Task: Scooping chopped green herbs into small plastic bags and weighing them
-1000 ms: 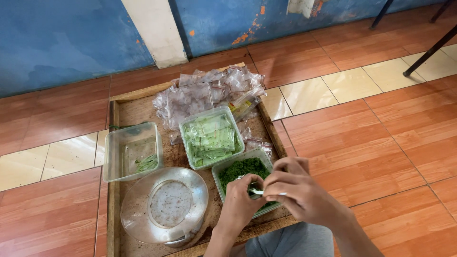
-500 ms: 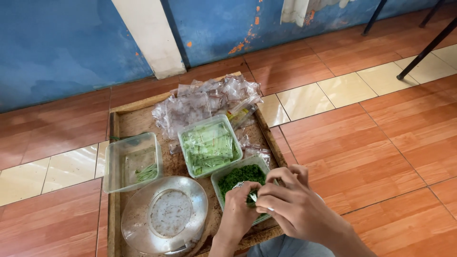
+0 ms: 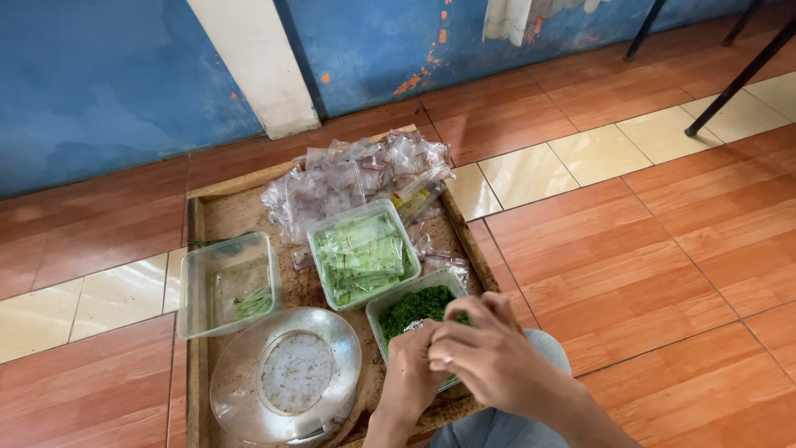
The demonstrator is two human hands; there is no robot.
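My left hand [image 3: 408, 365] and my right hand [image 3: 489, 353] meet fingertip to fingertip over a clear tub of chopped dark green leaves [image 3: 412, 308] at the near right of a wooden tray [image 3: 195, 249]. Both are pinched on a small shiny clear piece [image 3: 414, 326], which looks like a little plastic bag; most of it is hidden by the fingers. Behind that tub stands a green tub of filled flat packets [image 3: 361, 255]. A heap of empty small clear bags [image 3: 348, 178] lies at the tray's far end.
On the tray's left are a nearly empty clear tub [image 3: 228, 282] and a round metal bowl [image 3: 282, 373]. The tray rests on a red and cream tiled floor by a blue wall [image 3: 108, 83]. Dark furniture legs [image 3: 734, 83] stand at the far right.
The view has shifted slightly, so the tray sits a little higher and more to the right. Both hands stay together over the chopped-leaf tub, with only small finger movements.
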